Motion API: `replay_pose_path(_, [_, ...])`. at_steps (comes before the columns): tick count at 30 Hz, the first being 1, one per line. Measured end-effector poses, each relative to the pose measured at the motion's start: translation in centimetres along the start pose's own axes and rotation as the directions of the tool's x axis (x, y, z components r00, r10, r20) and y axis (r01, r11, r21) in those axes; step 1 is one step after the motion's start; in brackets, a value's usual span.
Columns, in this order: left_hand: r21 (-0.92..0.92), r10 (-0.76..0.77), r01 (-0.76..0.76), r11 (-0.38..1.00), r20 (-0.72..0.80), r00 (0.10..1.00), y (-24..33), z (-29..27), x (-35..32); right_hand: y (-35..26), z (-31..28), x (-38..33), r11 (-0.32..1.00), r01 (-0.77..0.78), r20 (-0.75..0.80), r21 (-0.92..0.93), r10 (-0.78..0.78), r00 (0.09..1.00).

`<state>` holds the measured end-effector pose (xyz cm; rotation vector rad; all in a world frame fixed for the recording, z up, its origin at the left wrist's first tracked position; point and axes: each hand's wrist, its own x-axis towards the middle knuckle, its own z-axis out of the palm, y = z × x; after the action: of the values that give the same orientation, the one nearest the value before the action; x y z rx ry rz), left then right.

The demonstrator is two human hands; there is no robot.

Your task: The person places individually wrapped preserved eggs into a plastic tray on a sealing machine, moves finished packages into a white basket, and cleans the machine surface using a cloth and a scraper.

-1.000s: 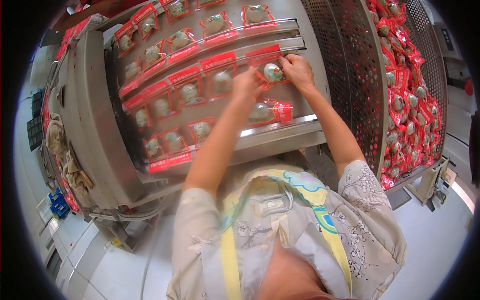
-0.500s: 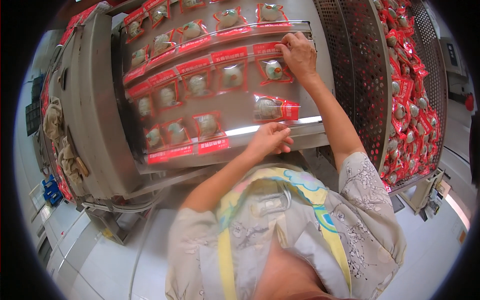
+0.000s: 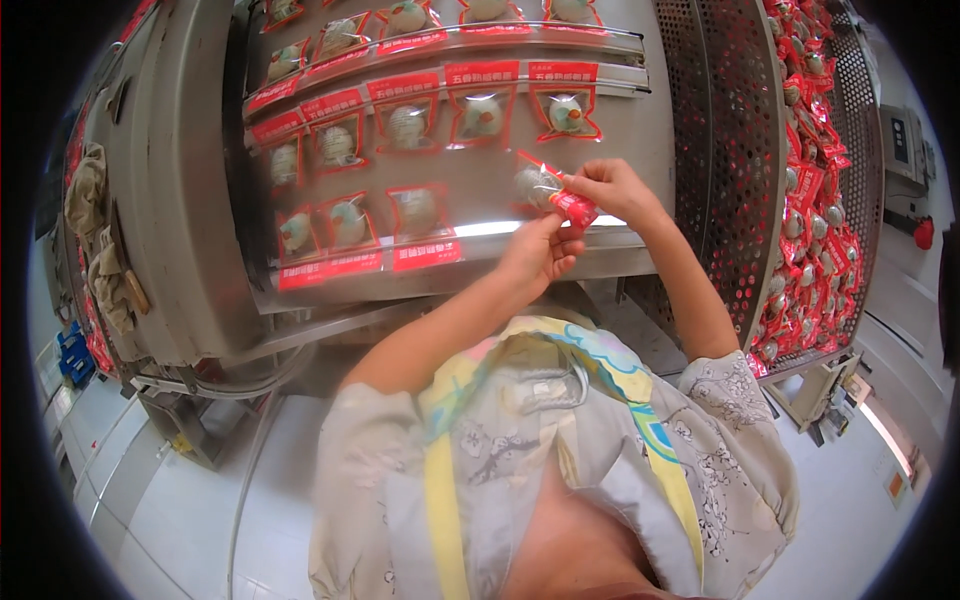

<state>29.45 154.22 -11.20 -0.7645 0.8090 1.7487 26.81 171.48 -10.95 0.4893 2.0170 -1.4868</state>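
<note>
Both hands are on a clear pouch with a red end (image 3: 574, 208), a pale egg inside it, at the near right part of the metal machine bed (image 3: 620, 135). My left hand (image 3: 540, 252) pinches the red end from the near side. From the right, my right hand (image 3: 617, 192) has its thumb and fingers closed on the pouch's upper corner. Left of them, a row of similar egg pouches (image 3: 415, 212) lies with red ends toward me. Another pouch (image 3: 566, 115) ends the row beyond, its red end against the metal bar (image 3: 560, 82).
More egg pouches (image 3: 407, 18) line the far side of the bar. A perforated metal bin (image 3: 735, 150) heaped with egg pouches (image 3: 812, 220) stands close on the right. Cloth gloves (image 3: 108, 275) and a wooden-handled tool (image 3: 137, 292) hang at the machine's left side.
My right hand has come back from the far row's right end and taken hold of the near pouch. That pouch is now tilted and gripped by both hands. The view has shifted slightly.
</note>
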Motion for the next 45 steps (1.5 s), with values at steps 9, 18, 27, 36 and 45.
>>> replay_pose_path(9, [-0.196, -0.115, 0.112, 0.974, -0.005, 0.993, 1.1, -1.3, -0.5, 0.9, -0.3, -0.1, 0.726, -0.294, 0.330, 0.622, 0.098, 0.939])
replay_pose_path(18, [-0.033, -0.150, 0.155, 0.987, 0.119, 0.981, 4.4, -2.5, -1.6, 0.9, -0.1, -1.7, 0.757, -0.358, 0.436, 0.546, 0.108, 0.893])
replay_pose_path(27, [0.934, 0.463, -0.356, -0.017, 0.323, 0.825, 9.4, -7.0, -2.4, 0.7, 4.2, -0.4, 0.998, 0.043, -0.013, -0.051, -0.044, 0.999])
replay_pose_path(36, [0.836, 0.525, 0.055, -0.546, 0.290, 0.800, 9.1, -7.3, -2.0, 1.0, 6.0, 0.9, 0.932, 0.014, -0.128, -0.363, -0.065, 0.990])
replay_pose_path(45, [0.909, 0.586, -0.119, -0.399, 0.353, 0.729, 8.9, -7.1, -1.6, 1.2, 5.1, 0.7, 0.981, -0.071, -0.094, -0.181, 0.055, 0.994])
